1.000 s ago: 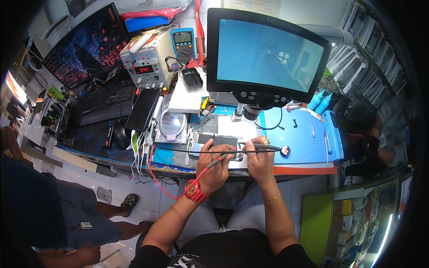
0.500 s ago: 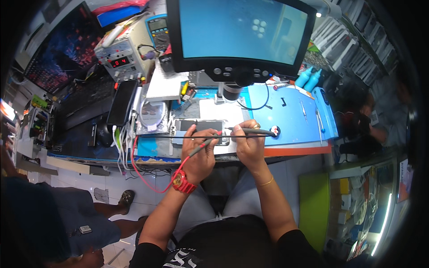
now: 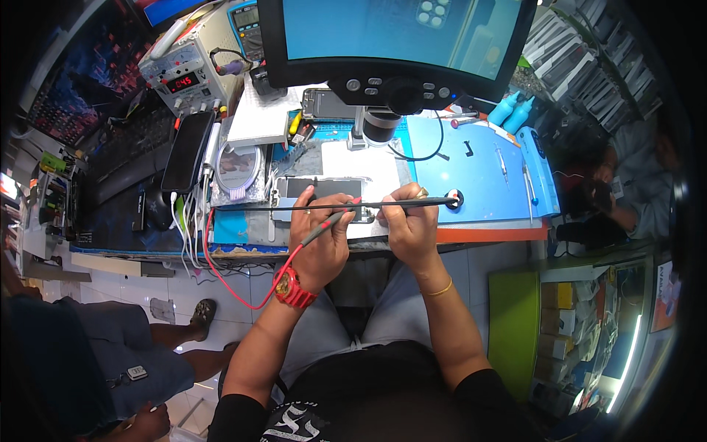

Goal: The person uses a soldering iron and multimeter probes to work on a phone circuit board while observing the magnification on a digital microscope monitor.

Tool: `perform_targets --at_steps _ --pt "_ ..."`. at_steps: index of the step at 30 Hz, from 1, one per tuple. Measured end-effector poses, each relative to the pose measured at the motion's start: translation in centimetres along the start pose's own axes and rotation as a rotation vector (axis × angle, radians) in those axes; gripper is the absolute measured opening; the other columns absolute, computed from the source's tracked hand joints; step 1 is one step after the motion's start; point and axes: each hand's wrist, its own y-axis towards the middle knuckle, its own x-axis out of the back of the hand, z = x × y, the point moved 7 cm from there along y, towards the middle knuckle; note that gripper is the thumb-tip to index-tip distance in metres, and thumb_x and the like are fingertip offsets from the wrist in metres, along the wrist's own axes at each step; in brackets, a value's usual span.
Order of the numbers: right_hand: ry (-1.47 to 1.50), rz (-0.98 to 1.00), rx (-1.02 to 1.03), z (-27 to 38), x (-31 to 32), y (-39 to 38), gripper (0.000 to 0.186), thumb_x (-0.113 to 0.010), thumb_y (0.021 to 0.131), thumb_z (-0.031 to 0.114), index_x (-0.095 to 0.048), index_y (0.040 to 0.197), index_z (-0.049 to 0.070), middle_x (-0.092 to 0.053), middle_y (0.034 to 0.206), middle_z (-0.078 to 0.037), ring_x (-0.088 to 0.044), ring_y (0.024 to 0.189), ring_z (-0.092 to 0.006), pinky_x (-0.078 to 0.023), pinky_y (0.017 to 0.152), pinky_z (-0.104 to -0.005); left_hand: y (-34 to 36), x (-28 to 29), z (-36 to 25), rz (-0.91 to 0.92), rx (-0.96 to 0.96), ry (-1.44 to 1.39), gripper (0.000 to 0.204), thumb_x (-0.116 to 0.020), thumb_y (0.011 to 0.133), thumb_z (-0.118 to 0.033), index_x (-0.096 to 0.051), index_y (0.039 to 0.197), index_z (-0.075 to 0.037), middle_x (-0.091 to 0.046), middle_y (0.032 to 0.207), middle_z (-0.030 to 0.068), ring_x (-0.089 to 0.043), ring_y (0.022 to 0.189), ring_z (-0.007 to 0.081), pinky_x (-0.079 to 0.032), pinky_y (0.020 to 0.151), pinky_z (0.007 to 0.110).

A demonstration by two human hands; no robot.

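My left hand (image 3: 318, 236) grips a red-and-grey test probe (image 3: 324, 229), its red lead looping down past my wrist. My right hand (image 3: 412, 230) is closed on a black probe (image 3: 434, 202), which lies sideways with its lead running left. Both hands are over an opened phone (image 3: 290, 192) on the bench, with their fingers near its right half. A small dark round pot (image 3: 452, 206) with pale contents is at the black probe's right end. The microscope column and lens (image 3: 380, 128) stand just beyond the phone, under a screen (image 3: 401, 29).
A power supply (image 3: 199, 62), multimeter (image 3: 244, 23), black phone (image 3: 188, 151) and cables fill the left. A blue mat (image 3: 479, 180) with tweezers and two bottles (image 3: 519, 112) lies right. A person in shorts (image 3: 132, 331) stands at my left; another person (image 3: 615, 184) is at the far right.
The bench and screen appear higher in the view as the camera has shifted. Both hands keep hold of their probes, over the opened phone.
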Motion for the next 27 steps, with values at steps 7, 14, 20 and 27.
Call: perform_targets --at_steps 7,14,20,27 --pt "-0.098 0.086 0.051 -0.21 -0.14 -0.01 0.012 -0.062 0.103 0.002 -0.061 0.092 -0.003 -0.069 0.079 -0.009 -0.07 0.068 -0.0129 -0.058 0.064 -0.0282 -0.08 -0.05 0.21 -0.021 0.01 -0.004 0.018 -0.071 0.105 -0.01 -0.059 0.117 -0.008 -0.078 0.113 0.0059 -0.075 0.105 0.0269 -0.045 0.116 0.059" --pt "-0.093 0.089 0.061 -0.05 -0.21 0.11 0.013 -0.063 0.103 0.002 -0.061 0.091 -0.003 -0.069 0.078 -0.008 -0.069 0.067 -0.0126 -0.058 0.064 -0.0282 0.0 0.01 0.19 -0.011 0.013 -0.003 0.015 -0.071 0.105 -0.011 -0.06 0.115 -0.008 -0.078 0.112 0.0059 -0.075 0.105 0.027 -0.046 0.116 0.058" --pt "-0.022 0.022 -0.005 0.05 -0.12 0.19 0.011 -0.07 0.094 0.005 -0.066 0.086 -0.001 -0.066 0.076 -0.012 -0.064 0.061 -0.0285 -0.049 0.059 -0.0414 0.04 -0.04 0.16 -0.012 0.018 -0.022 0.014 -0.071 0.105 -0.011 -0.062 0.115 -0.008 -0.078 0.112 0.0055 -0.075 0.105 0.0272 -0.045 0.116 0.058" --pt "-0.054 0.026 -0.008 0.12 -0.16 0.2 0.01 -0.07 0.093 0.006 -0.067 0.086 0.0 -0.067 0.077 -0.013 -0.065 0.063 -0.0306 -0.05 0.059 -0.0423 -0.07 0.02 0.22 0.001 0.035 -0.004 0.018 -0.072 0.104 -0.009 -0.062 0.118 -0.008 -0.078 0.115 0.0055 -0.074 0.11 0.0269 -0.043 0.119 0.057"
